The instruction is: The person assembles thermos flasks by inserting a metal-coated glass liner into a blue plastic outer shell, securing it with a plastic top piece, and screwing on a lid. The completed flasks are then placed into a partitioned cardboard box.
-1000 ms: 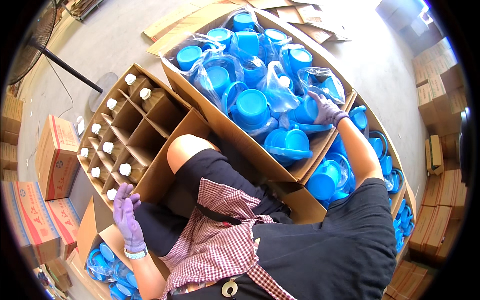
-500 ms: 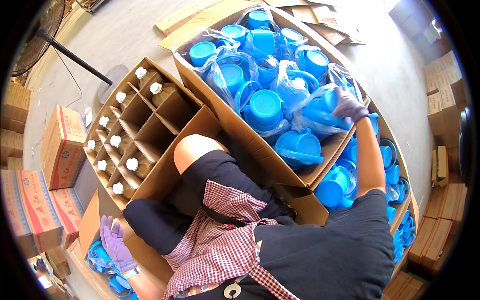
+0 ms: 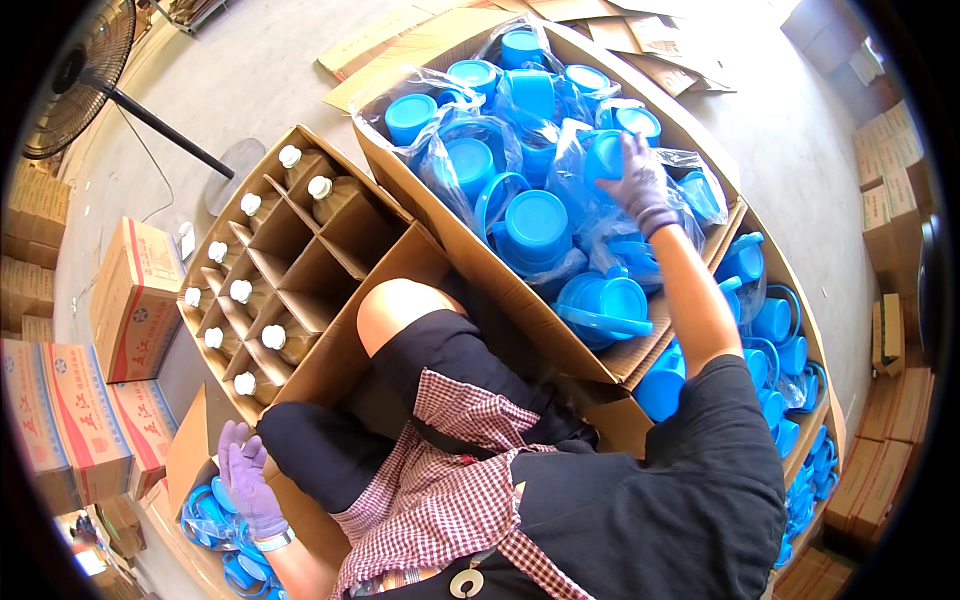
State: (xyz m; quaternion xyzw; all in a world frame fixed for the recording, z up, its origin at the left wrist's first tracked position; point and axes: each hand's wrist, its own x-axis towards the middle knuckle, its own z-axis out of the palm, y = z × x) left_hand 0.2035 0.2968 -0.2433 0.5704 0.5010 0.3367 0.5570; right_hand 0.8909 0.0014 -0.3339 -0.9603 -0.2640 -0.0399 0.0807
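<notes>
My right hand [image 3: 640, 188], in a purple-grey glove, reaches over the large open carton [image 3: 445, 215]. Its fingers and thumb close around the side of a blue lidded plastic cup [image 3: 603, 155], partly covered by clear film. Many similar blue cups [image 3: 537, 222], some with loop handles, crowd that carton in clear bags. My left hand [image 3: 250, 485], gloved in purple, is raised at the lower left with fingers stretched out and holds nothing. Beside it, more blue cups [image 3: 207, 520] sit in a low carton.
A divided carton [image 3: 330, 345] at left holds several white-capped bottles [image 3: 328, 200]; some compartments hold none. More blue cups [image 3: 770, 320] fill cartons at my right. Sealed boxes [image 3: 140, 300] stand at left, a black floor fan [image 3: 85, 75] far left. Flat cardboard [image 3: 425, 55] lies beyond.
My right hand has moved left and slightly away from me across the carton, with the blue lidded cup. My left hand stays raised at the lower left.
</notes>
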